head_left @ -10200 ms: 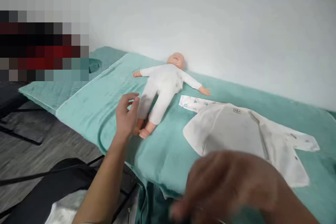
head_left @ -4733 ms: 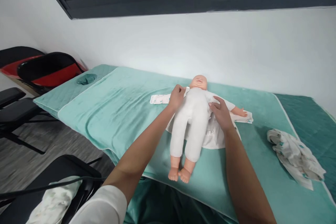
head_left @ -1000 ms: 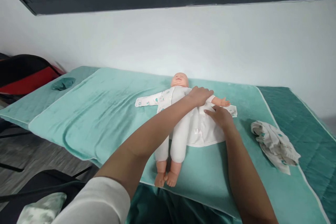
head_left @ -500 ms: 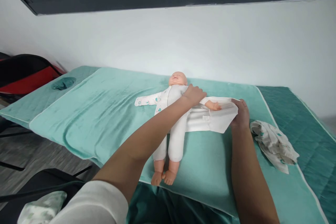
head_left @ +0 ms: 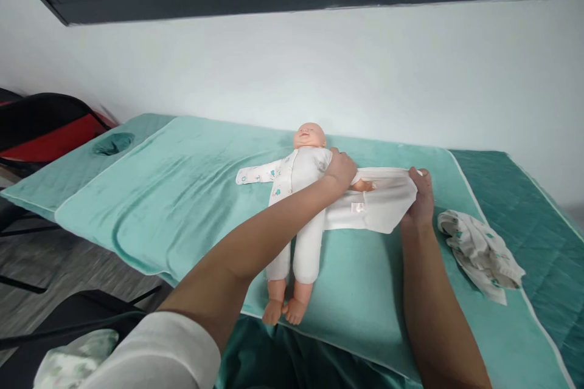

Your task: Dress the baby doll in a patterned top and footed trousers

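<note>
A baby doll (head_left: 306,255) with a white cloth body lies on its back, head toward the wall. Under it is a white printed baby shirt (head_left: 387,194), spread open. One sleeve lies stretched out on the left, and the front panel on that side rests over the doll's chest. My left hand (head_left: 342,169) is closed around the doll's upper arm on the right side; the doll's small hand sticks out past it, over the shirt. My right hand (head_left: 420,194) pinches the right edge of the shirt and holds it taut, slightly raised.
The doll lies on a massage bed covered with a green sheet (head_left: 191,194), which has a face hole (head_left: 113,144) at the left. A crumpled printed cloth (head_left: 481,252) lies at the right. Black and red chairs (head_left: 45,127) stand left; another printed cloth (head_left: 75,358) sits on a black chair below.
The doll's hand has drawn back a little to the left, and less of its forearm shows beyond my left hand. My right hand has shifted slightly up with the shirt edge.
</note>
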`<state>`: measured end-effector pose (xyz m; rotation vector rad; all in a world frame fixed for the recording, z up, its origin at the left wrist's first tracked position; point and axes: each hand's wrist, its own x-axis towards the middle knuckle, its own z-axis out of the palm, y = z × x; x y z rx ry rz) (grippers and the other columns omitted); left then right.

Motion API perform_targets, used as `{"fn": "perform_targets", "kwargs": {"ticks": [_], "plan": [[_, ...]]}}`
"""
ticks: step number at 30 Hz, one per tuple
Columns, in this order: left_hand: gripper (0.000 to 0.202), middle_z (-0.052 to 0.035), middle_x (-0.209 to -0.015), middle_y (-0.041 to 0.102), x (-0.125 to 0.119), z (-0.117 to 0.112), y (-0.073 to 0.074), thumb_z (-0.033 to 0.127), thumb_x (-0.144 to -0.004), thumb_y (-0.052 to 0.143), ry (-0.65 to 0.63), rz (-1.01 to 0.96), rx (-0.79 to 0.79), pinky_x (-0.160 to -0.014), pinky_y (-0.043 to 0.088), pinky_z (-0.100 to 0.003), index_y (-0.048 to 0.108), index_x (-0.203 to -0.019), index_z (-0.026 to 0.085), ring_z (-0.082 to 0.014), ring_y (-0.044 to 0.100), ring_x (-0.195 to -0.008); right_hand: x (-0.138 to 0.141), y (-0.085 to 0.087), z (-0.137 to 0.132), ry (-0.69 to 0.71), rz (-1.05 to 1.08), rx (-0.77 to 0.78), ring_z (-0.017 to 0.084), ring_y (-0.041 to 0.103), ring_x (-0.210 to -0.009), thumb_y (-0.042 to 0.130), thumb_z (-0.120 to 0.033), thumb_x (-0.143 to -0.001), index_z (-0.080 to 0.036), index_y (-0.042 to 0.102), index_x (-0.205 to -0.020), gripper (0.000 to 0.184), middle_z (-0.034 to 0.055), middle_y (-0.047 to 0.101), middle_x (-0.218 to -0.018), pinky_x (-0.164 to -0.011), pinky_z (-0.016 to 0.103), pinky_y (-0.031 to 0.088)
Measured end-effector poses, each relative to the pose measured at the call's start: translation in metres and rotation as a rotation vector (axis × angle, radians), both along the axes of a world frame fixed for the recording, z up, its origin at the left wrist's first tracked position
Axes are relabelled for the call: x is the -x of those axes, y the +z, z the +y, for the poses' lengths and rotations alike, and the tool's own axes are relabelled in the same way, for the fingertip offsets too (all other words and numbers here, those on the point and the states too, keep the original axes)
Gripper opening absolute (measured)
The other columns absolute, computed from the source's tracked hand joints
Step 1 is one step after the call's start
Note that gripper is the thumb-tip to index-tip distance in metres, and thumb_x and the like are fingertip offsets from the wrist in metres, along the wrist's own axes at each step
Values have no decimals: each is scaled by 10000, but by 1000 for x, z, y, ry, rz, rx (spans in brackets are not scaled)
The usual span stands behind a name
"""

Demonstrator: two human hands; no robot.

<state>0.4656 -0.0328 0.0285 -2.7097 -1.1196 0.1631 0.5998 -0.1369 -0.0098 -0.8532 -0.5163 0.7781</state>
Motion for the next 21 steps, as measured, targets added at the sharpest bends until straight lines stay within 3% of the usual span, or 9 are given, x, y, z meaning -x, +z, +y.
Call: {"fn": "perform_targets", "kwargs": {"ticks": [4, 9, 11, 15, 18, 21], "plan": [[297, -154, -1215, 677, 1, 1, -2, 109, -877, 549, -4, -6, 25, -1020, 354, -486, 685, -1136, 156, -297, 572, -1140, 16, 3, -3, 101, -60, 18, 132, 556, -599, 751, -440, -756, -266, 426, -759, 368, -75, 503, -668, -646, 294, 544], [410, -151, -1343, 575, 10, 7, 0, 171, -834, 593, -68, -189, 125, -1002, 398, -458, 585, -1244, 156, -301, 551, -1205, 41, 6, -8, 274, -103, 45, 187, 670, -821, 800, -455, -704, -277, 537, -904, 375, -36, 647, -831, -736, 325, 575], [371, -113, -1266, 623, 15, 12, 4, 200, -812, 607, -139, -271, 245, -948, 429, -416, 592, -1182, 180, -276, 585, -1140, 47, 6, -9, 363, -120, 64, 196, 679, -836, 824, -435, -682, -283, 573, -982, 420, -21, 683, -881, -743, 331, 578], [121, -33, -967, 697, 29, 26, 15, 179, -804, 514, -286, -541, 505, -740, 450, -309, 596, -890, 200, -185, 610, -857, 55, 3, -12, 550, -185, 61, 166, 671, -788, 852, -370, -682, -305, 610, -1091, 479, -18, 710, -972, -712, 293, 561], [139, -26, -883, 672, 44, 39, 18, 123, -760, 462, -343, -709, 466, -710, 438, -302, 571, -798, 201, -170, 578, -789, 61, 1, -14, 708, -261, 29, 140, 669, -835, 842, -331, -721, -325, 616, -1172, 504, -8, 699, -1129, -734, 261, 542], [170, -30, -874, 658, 61, 50, 17, 78, -708, 457, -265, -790, 357, -779, 454, -316, 554, -755, 210, -175, 582, -824, 66, 0, -14, 801, -325, -11, 165, 669, -1001, 812, -340, -771, -330, 613, -1226, 497, 10, 666, -1253, -866, 298, 536]]}}
